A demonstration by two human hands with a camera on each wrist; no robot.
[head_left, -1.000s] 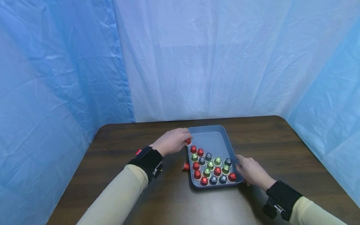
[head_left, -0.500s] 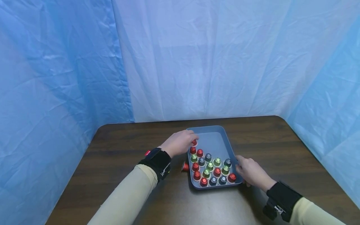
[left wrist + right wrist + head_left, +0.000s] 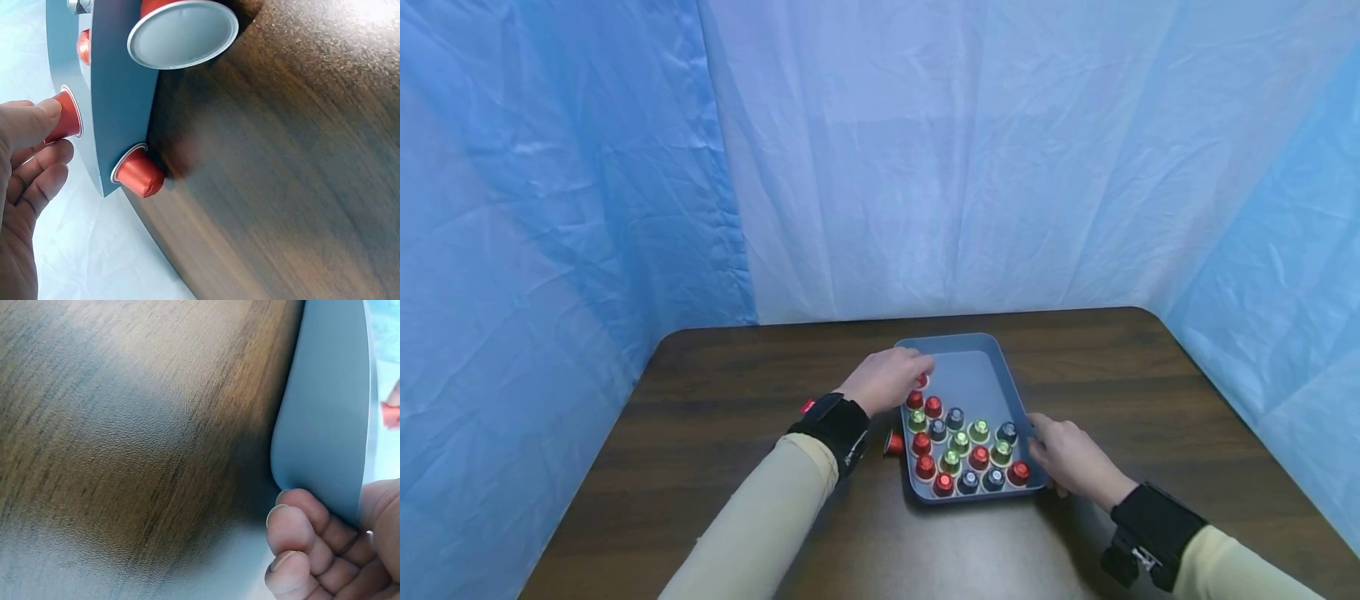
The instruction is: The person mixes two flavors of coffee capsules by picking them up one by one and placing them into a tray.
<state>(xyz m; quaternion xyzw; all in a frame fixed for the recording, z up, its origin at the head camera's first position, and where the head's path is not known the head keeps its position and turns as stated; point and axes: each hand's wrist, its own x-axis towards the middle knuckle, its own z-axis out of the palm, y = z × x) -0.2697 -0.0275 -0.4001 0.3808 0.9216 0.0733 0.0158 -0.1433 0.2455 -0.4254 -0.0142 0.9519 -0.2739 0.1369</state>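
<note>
A blue-grey tray (image 3: 973, 375) lies on the table, with several red, green and dark coffee capsules standing in rows at its near end. My left hand (image 3: 886, 380) reaches over the tray's left rim. Its thumb and fingertips pinch a red coffee capsule (image 3: 66, 116) above the tray floor, just beyond the last red capsule of the left column. At the near right corner, my right hand (image 3: 1075, 460) grips the tray's side, fingers (image 3: 290, 528) curled beneath the wall and thumb over the rim.
Outside the tray's left wall a loose red capsule (image 3: 894, 443) lies on its side. In the left wrist view, two red capsules (image 3: 141, 173) show along that outer wall. The dark wooden table (image 3: 805, 367) is backed by blue and white curtains (image 3: 925, 167).
My left hand has moved right with the red capsule, from the tray's left rim to over the tray floor. The right hand has stayed on the tray.
</note>
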